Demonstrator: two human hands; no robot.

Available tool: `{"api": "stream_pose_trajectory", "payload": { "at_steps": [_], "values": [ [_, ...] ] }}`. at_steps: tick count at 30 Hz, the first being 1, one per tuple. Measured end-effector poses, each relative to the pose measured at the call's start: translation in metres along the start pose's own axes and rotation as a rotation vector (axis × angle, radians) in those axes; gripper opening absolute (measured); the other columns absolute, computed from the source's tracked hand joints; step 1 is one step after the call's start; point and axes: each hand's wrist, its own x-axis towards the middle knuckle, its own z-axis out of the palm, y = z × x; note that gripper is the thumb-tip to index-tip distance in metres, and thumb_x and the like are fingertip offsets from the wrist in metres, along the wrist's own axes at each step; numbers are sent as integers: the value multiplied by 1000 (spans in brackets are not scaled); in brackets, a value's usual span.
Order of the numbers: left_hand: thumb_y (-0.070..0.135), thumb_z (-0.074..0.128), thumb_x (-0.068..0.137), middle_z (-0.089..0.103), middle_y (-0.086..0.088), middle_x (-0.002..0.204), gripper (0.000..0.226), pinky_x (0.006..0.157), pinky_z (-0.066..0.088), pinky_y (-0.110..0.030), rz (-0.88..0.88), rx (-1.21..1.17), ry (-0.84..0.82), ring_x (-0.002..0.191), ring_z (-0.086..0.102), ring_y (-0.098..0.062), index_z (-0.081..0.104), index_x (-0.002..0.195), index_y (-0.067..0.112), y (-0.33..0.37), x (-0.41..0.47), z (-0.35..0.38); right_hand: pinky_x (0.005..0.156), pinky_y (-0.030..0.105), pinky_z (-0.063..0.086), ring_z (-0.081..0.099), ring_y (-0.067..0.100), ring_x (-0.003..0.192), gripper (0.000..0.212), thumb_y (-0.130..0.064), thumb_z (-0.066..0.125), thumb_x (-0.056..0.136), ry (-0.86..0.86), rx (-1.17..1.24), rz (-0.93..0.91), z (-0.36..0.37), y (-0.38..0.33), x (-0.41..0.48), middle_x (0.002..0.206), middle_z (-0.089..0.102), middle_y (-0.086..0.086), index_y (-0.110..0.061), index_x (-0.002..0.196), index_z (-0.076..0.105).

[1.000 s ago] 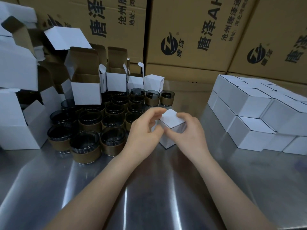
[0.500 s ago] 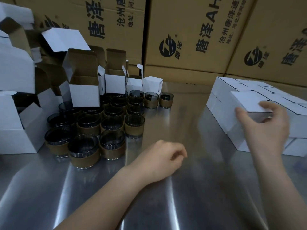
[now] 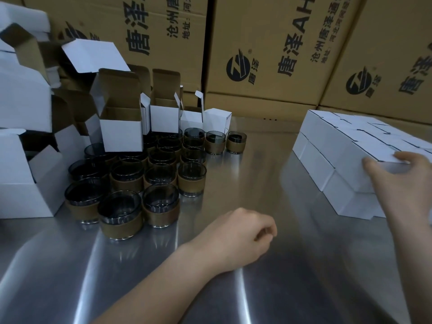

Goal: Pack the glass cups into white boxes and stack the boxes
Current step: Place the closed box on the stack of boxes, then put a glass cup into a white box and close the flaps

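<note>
Head view, steel desk [image 3: 268, 188].

Left hand [image 3: 236, 239], about 6 o'clock: rests on the desk, fingers loosely curled, holding nothing.

Right hand [image 3: 402, 183], 3 o'clock: grips a closed white box [image 3: 355, 164], thumb on the near side face, fingers [image 3: 401, 157] hooked over the top edge. The box sits on the upper layer of the stack of closed white boxes [image 3: 327, 136], at its near corner, touching its neighbours.

Glass cups [image 3: 161, 176] with brown sleeves: upright, packed in a tight cluster on the desk at 9 to 10 o'clock, well apart from the stack.

Open white boxes [image 3: 121, 134]: flaps up, behind and left of the cups, 10 o'clock.

Printed brown cartons [image 3: 268, 54]: wall along 12 o'clock.
</note>
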Motion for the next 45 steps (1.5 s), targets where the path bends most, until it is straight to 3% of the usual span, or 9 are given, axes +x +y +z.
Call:
{"api": "stream_pose_trajectory", "payload": {
  "at_steps": [15, 21, 23, 27, 31, 34, 36, 41, 45],
  "values": [
    [28, 52, 95, 66, 6, 99, 17, 79, 50, -33, 0, 20, -4, 93, 61, -19, 66, 105, 27, 1, -1, -1, 107, 47, 36, 42, 40, 128, 63, -54, 56, 73, 64, -116, -43, 7, -1, -2, 136, 47, 17, -15, 123, 53],
    [26, 51, 95, 67, 6, 101, 18, 80, 50, -34, 0, 26, 40, 95, 60, -20, 66, 104, 27, 0, -1, -3, 96, 42, 33, 46, 41, 116, 45, -36, 62, 80, 149, -105, -311, 19, -36, -33, 126, 49, 25, -12, 118, 59],
    [26, 51, 95, 67, 7, 101, 18, 82, 50, -36, -3, 41, 96, 96, 60, -21, 66, 104, 28, 0, -1, -5, 92, 42, 35, 49, 36, 105, 31, -26, 62, 82, 41, 9, -458, 30, -56, -53, 111, 56, 22, -9, 108, 66],
    [30, 49, 91, 69, 6, 93, 18, 77, 51, -40, -16, 54, 400, 90, 62, -22, 66, 97, 25, -2, -1, -21, 85, 36, 47, 57, 20, 93, 14, -15, 62, 87, -470, 270, -432, 58, -96, -98, 101, 62, 0, -19, 100, 65],
    [25, 49, 84, 68, 4, 79, 22, 68, 52, -41, -82, -26, 737, 75, 63, -22, 68, 87, 17, -8, -3, -48, 86, 27, 49, 62, 19, 97, 23, -6, 63, 87, -859, 436, -323, 95, -120, -133, 108, 67, 3, -17, 107, 65],
    [21, 51, 85, 68, 5, 81, 21, 70, 53, -41, -120, -61, 906, 77, 64, -18, 70, 89, 14, -11, -7, -65, 98, 42, 47, 59, 26, 111, 44, -17, 74, 81, -1048, 473, -227, 122, -121, -147, 123, 61, 10, -15, 123, 58],
    [19, 51, 88, 67, 3, 88, 21, 75, 53, -43, -160, -41, 974, 85, 63, -18, 70, 94, 13, -16, -9, -76, 102, 46, 45, 56, 25, 117, 62, -19, 80, 77, -1091, 494, -180, 135, -119, -155, 129, 56, 10, -17, 132, 51],
    [20, 58, 91, 52, 3, 124, 23, 76, 38, -19, -412, 13, 1046, 101, 48, -10, 61, 113, 24, -40, -11, -115, 93, 12, 42, 55, -8, 107, 67, -21, 81, 74, -1063, 509, -216, 149, -114, -171, 116, 58, -16, -25, 132, 46],
    [27, 59, 89, 37, -8, 139, 38, 95, 34, -35, -623, 77, 1004, 126, 36, -28, 53, 125, 22, -63, -10, -154, 94, 14, 40, 54, -4, 108, 59, -18, 78, 77, -998, 481, -253, 148, -114, -177, 115, 58, -17, -26, 127, 48]
  ]
}}
